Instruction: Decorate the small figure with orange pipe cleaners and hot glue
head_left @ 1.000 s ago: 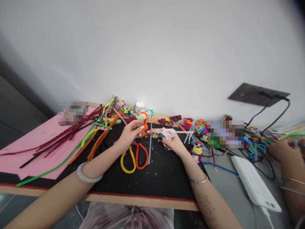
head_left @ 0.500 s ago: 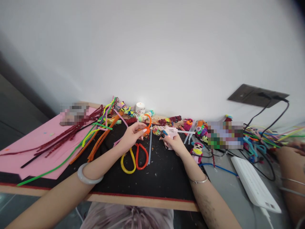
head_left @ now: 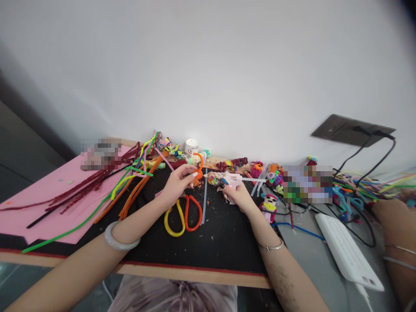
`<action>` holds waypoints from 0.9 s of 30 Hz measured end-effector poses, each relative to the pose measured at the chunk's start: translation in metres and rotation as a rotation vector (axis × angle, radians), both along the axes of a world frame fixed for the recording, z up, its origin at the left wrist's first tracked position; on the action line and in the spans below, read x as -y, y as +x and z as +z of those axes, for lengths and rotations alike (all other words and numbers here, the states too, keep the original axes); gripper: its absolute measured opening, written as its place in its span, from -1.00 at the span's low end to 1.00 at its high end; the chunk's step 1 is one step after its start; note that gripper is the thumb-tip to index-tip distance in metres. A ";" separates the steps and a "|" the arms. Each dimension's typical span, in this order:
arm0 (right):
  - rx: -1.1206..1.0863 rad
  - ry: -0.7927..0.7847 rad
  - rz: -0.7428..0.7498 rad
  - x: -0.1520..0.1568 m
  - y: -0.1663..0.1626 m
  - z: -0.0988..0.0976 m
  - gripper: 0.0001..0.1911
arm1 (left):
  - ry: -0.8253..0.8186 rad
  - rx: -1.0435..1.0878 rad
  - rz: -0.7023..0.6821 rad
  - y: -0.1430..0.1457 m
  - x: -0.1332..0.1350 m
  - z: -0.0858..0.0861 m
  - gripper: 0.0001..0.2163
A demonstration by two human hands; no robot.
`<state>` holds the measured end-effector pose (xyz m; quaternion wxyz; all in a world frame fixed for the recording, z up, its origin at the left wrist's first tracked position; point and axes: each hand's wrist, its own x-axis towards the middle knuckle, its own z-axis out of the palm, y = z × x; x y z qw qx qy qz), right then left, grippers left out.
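My left hand (head_left: 177, 184) pinches an orange pipe-cleaner loop (head_left: 198, 167) above the black mat (head_left: 221, 236). My right hand (head_left: 236, 193) grips a pink glue gun (head_left: 230, 180), whose nozzle points left at the orange loop. A clear glue stick pokes out of the gun's back to the right. A yellow loop (head_left: 173, 221) and a red loop (head_left: 193, 213) of pipe cleaner lie on the mat just below my hands.
Long pipe cleaners (head_left: 126, 190) lie across pink foam sheets (head_left: 39, 195) on the left. Small fuzzy figures (head_left: 268, 206) and craft bits line the wall. A white power strip (head_left: 347, 249) and cables lie right, where another person's arm (head_left: 394, 234) reaches in.
The orange loop in my left hand has shifted slightly against the glue gun's nozzle. The other person's arm on the right has moved.
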<state>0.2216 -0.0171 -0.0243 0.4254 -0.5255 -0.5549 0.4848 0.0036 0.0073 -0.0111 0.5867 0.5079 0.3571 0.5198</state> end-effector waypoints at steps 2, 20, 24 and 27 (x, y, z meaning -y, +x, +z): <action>0.018 0.006 0.012 0.000 0.000 -0.001 -0.77 | 0.002 0.014 -0.004 0.000 -0.001 -0.002 -0.77; 0.010 0.026 0.005 0.001 0.000 -0.001 -0.76 | -0.047 0.070 -0.026 0.001 0.001 0.000 -0.78; -0.021 0.038 -0.022 0.000 0.000 -0.001 -0.75 | -0.026 0.028 -0.034 0.001 0.002 0.001 -0.79; -0.026 0.036 -0.024 0.001 -0.001 0.001 -0.75 | -0.022 -0.014 -0.039 0.002 0.003 0.000 -0.79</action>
